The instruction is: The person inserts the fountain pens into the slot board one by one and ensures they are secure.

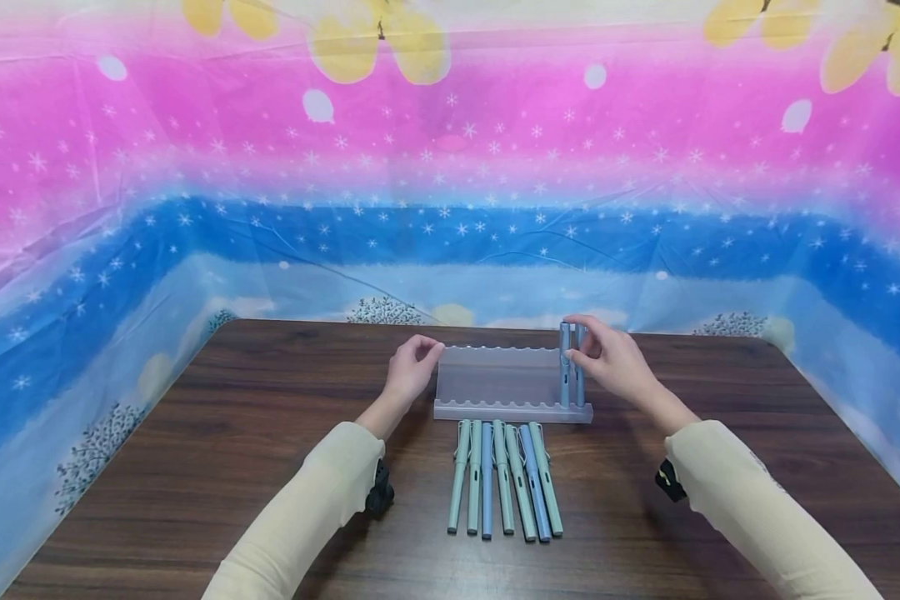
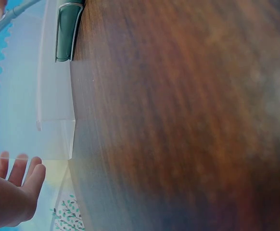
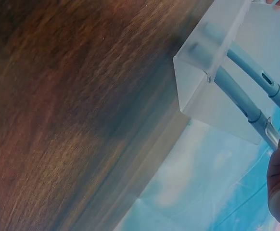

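A translucent pen rack (image 1: 498, 377) with scalloped edges stands on the table. My left hand (image 1: 412, 365) pinches its upper left corner; in the left wrist view the fingers (image 2: 19, 168) show beside the rack's end. Two blue-grey pens stand side by side at the rack's right end. My right hand (image 1: 609, 354) grips the inner blue pen (image 1: 565, 367) near its top, while the outer pen (image 1: 580, 387) is partly hidden behind the fingers. In the right wrist view both pens' lower ends sit in the rack's front trough (image 3: 202, 53).
In front of the rack several capped pens lie in a row, mostly green, such as the leftmost green pen (image 1: 459, 479), with blue ones such as this blue pen (image 1: 487, 483) among them. A patterned cloth (image 1: 450, 233) hangs around the brown wooden table (image 1: 285, 392).
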Motion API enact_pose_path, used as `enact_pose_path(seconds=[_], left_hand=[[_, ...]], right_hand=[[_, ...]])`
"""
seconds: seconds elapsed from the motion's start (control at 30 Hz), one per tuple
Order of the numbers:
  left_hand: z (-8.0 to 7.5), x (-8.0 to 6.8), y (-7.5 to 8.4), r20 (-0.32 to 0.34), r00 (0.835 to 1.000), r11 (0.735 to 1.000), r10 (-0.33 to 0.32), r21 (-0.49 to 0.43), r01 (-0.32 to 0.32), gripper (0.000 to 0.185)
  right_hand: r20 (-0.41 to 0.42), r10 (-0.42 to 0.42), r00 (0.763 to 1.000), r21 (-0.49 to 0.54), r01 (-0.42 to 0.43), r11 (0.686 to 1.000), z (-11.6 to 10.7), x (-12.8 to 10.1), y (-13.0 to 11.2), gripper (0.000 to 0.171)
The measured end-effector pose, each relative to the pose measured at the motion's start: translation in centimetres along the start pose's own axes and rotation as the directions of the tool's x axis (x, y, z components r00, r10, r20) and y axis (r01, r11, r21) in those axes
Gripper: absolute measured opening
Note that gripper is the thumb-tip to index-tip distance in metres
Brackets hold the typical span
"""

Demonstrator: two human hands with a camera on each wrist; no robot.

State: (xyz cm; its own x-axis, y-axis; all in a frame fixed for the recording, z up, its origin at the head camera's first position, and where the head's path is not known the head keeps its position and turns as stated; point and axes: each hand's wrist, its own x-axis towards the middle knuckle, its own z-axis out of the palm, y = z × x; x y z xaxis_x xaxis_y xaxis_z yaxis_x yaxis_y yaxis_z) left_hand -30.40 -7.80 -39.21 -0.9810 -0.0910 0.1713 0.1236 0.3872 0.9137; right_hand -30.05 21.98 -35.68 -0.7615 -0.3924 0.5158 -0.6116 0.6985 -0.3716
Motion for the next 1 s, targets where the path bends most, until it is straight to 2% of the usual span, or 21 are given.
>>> enact_pose_path(seconds=[0.23,0.77,1.0], left_hand=[[0.02,-0.07,-0.05,0.002,1.000,1.000,0.007,0.001,-0.007,0.021],[-0.08,-0.18,-0.02,0.000,1.000,1.000,0.024,-0.010,-0.024,0.020],[-0.04,-0.13,0.01,0.005,1.000,1.000,0.007,-0.015,-0.007,0.020]], right_hand=[[0.073,0.076,0.994,0.018,-0.078,0.997,-0.21,0.16,0.22,0.047],[0.092,0.097,0.991,-0.014,-0.096,0.995,0.20,0.64,0.77,0.049],[0.114,0.122,0.986,-0.024,-0.120,0.992,0.10,0.62,0.63,0.050]])
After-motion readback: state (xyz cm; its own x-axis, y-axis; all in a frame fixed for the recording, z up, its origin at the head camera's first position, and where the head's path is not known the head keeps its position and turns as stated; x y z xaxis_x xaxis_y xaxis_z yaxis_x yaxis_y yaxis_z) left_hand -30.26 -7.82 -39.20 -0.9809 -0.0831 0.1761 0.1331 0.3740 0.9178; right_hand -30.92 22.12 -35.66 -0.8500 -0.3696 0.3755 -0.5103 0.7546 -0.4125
